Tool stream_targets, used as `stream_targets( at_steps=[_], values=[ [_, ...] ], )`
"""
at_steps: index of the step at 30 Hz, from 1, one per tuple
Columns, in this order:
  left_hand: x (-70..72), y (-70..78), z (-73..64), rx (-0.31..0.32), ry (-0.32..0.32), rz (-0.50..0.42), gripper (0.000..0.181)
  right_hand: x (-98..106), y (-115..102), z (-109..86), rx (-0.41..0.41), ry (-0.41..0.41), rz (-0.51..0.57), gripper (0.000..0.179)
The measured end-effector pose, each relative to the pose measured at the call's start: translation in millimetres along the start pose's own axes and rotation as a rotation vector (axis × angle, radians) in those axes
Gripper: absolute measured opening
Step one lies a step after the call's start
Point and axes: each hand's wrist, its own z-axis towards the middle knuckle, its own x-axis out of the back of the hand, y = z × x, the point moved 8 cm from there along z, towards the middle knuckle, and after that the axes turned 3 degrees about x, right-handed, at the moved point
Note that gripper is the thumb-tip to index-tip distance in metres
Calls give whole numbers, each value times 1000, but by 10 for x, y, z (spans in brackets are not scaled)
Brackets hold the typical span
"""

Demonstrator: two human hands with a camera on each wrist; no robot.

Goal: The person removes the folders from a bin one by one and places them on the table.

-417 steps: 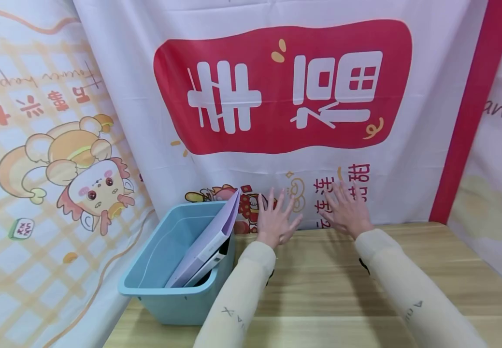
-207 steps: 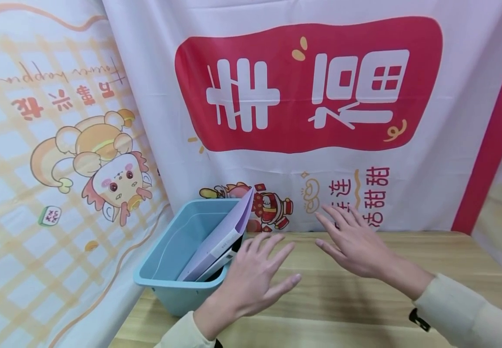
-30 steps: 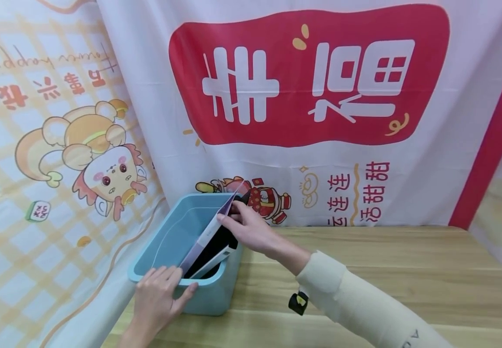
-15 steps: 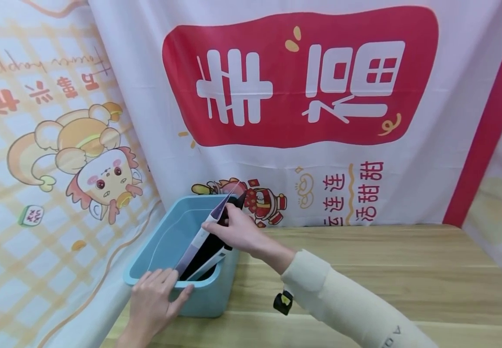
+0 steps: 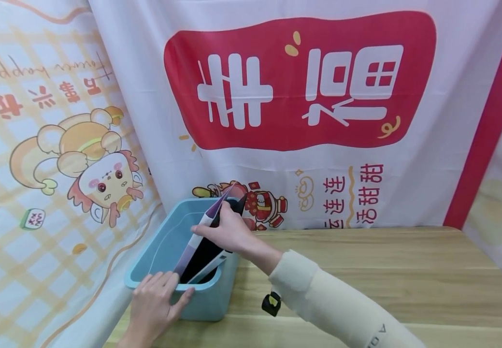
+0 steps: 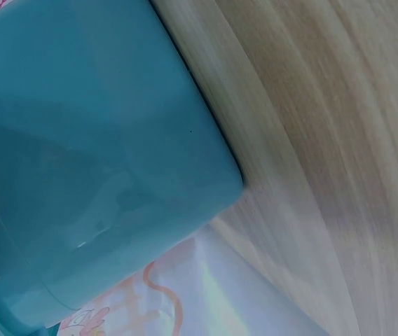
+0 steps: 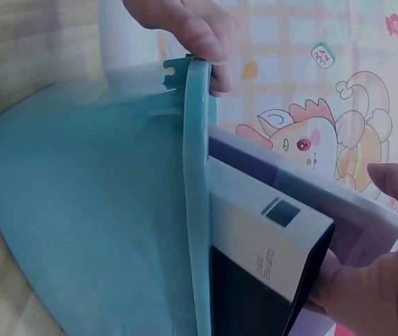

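A light blue plastic bin (image 5: 209, 305) stands on the table and holds two file binders, leaning. My left hand (image 5: 152, 299) grips its near rim, fingers over the edge and thumb along the outer wall. My right hand (image 5: 226, 232) pinches the spine of the purple binder (image 5: 186, 258), thumb on the near face and fingers behind the spine. The black binder with a white spine (image 5: 209, 267) leans against the bin's right side, with a gap between the two. In the right wrist view, its white label panel (image 7: 255, 231) shows beside the purple spine (image 7: 353, 203).
A wooden table (image 5: 364, 280) extends to the right of the bin. A white cloth with a red printed panel (image 5: 298, 82) hangs behind it, and a checked cartoon cloth (image 5: 59, 193) hangs along the left.
Both hands, earlier raised with spread fingers, are now at the bin. Over the last second my right hand has shifted left and slightly down, tilting the purple binder away from the black one.
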Motion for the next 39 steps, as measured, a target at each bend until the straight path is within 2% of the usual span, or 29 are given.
stream_targets(
  at_steps=[4,11,18,22,25,31,39],
  values=[
    [2,4,0,2,-12,1,54,-21,-16,29,-38,53,-31,88],
    [-2,7,0,3,-43,5,53,-64,-15,65,-70,131,-1,68],
    [16,16,5,0,-58,6,53,-126,-40,77,-63,119,10,70],
    [21,15,7,1,-67,4,52,-173,-56,79,-54,97,42,64],
    [15,12,6,4,-80,3,52,-183,-80,69,-32,104,63,56],
    [6,-3,0,18,-107,6,51,-198,-115,48,27,121,162,22],
    [18,0,9,25,-107,-4,50,-168,-101,41,12,168,224,19]
  ],
)
